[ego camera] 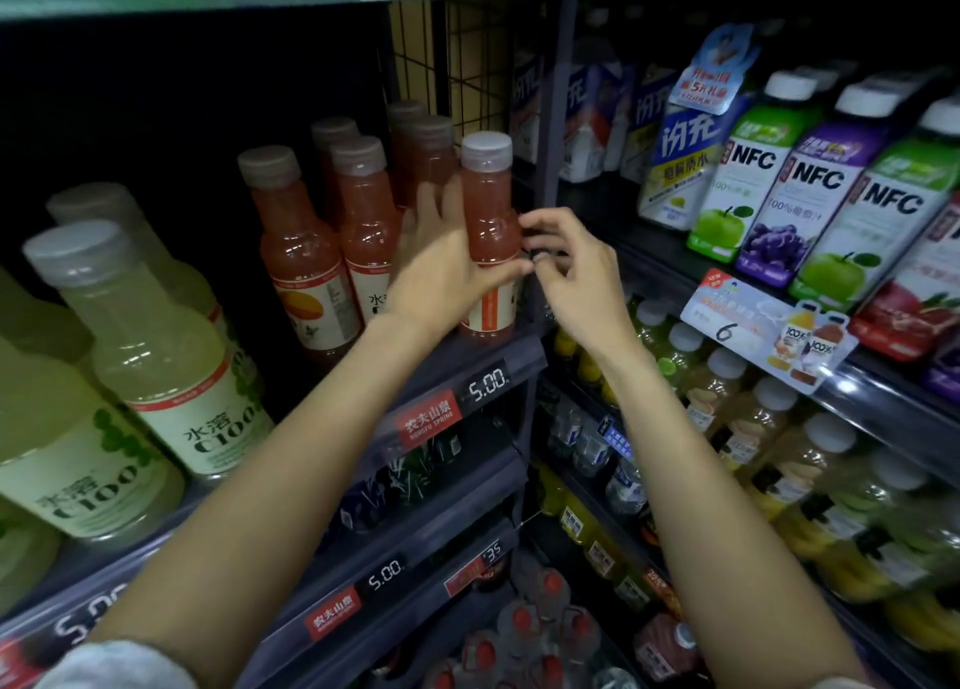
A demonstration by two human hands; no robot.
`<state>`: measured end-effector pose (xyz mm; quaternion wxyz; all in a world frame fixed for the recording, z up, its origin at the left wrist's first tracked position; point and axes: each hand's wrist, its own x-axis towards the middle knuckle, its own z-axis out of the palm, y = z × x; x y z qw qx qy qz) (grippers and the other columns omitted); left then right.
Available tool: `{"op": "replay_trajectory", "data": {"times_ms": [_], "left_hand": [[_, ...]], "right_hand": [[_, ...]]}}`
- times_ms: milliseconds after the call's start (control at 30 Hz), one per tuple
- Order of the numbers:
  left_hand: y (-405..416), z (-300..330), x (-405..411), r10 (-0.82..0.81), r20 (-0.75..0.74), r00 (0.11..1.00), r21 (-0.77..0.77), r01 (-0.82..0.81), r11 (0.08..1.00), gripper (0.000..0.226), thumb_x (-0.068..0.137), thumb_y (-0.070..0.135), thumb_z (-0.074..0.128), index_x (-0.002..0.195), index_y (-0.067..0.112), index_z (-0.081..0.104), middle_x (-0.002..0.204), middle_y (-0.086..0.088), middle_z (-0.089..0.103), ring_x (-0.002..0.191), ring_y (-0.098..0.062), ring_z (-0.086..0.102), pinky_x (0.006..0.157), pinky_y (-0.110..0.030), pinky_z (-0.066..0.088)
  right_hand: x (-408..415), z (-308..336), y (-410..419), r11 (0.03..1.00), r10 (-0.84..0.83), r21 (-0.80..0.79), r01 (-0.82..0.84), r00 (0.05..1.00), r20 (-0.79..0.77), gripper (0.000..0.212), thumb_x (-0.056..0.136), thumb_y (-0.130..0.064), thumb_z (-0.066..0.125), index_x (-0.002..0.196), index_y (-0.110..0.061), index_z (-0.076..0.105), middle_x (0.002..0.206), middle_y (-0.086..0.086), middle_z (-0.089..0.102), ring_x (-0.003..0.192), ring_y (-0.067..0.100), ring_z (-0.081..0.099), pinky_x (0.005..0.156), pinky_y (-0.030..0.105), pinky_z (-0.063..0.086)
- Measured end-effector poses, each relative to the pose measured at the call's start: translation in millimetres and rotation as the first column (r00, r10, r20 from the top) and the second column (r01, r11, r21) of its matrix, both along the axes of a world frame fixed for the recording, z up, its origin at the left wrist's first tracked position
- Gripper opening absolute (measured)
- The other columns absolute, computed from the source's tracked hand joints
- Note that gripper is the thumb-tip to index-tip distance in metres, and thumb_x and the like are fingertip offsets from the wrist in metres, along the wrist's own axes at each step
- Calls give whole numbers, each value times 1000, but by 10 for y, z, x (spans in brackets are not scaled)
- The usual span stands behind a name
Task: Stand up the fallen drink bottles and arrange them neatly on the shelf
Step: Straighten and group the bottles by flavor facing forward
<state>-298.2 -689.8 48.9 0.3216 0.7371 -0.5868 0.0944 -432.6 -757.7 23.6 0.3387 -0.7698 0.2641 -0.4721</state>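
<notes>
- Bottle [488,231] of pink drink stands upright at the shelf [498,361] front edge, right end of its row; left hand [441,267] wraps it, right hand [566,267] loosely curled beside, holding nothing.
- Risk: nudged forward, it could tip over the lip.
- Neighbouring pink bottles [363,220] crowd the left; wire divider [467,64] behind.

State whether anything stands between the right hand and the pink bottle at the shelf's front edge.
Nothing visible does. The right hand hangs just right of the pink bottle, which the left hand already holds.
</notes>
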Motion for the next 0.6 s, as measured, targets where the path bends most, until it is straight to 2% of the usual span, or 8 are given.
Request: {"op": "replay_trajectory", "data": {"times_ms": [67,167,267,400,500,600], "left_hand": [[-14,-18,-24,13,-19,1000,-23,-13,1000,100,73,52,76,148,10,25,140,-17,36,124,-34,45,102,-40,38],[-73,-32,30,-88,-162,983,-56,80,995,94,74,43,80,148,17,28,137,-11,43,125,-28,48,102,-34,38],[-114,-69,53,-192,-295,936,-102,169,980,91,75,36,80,147,19,27,140,-6,49,126,-23,50,105,-45,42],[-125,-165,79,-278,-417,865,-152,236,960,78,81,27,76,143,14,31,141,-4,48,125,-16,50,106,-43,43],[-127,-265,98,-312,-332,890,-169,269,948,76,86,37,68,147,11,29,144,-7,44,131,-17,45,110,-40,38],[-66,-350,67,-226,-171,959,-156,200,967,75,93,41,57,153,16,19,147,-9,33,133,-17,36,105,-23,31]], "right_hand": [[-35,7,-30,1000,-4,12,4,1000,-9,40,84,10,45,114,-13,59,110,-5,62,99,2,61,80,10,46],[-100,-29,-29,998,-2,56,1,1000,13,43,85,10,44,117,-14,59,114,-6,61,101,3,61,83,15,47],[-132,-57,-11,999,-16,45,15,1000,14,45,87,8,46,124,-17,56,120,-5,59,103,3,59,81,10,44],[-74,-115,33,998,-53,-23,52,997,-53,47,86,5,52,126,-18,54,118,-3,50,103,8,53,78,14,47],[17,-119,43,989,-138,-59,136,990,-39,39,88,-10,60,125,-18,52,115,-1,49,97,8,52,79,23,49],[104,-62,20,949,-285,-148,278,958,-28,45,86,-35,63,127,-20,50,112,3,47,100,15,51,84,33,48]]}}
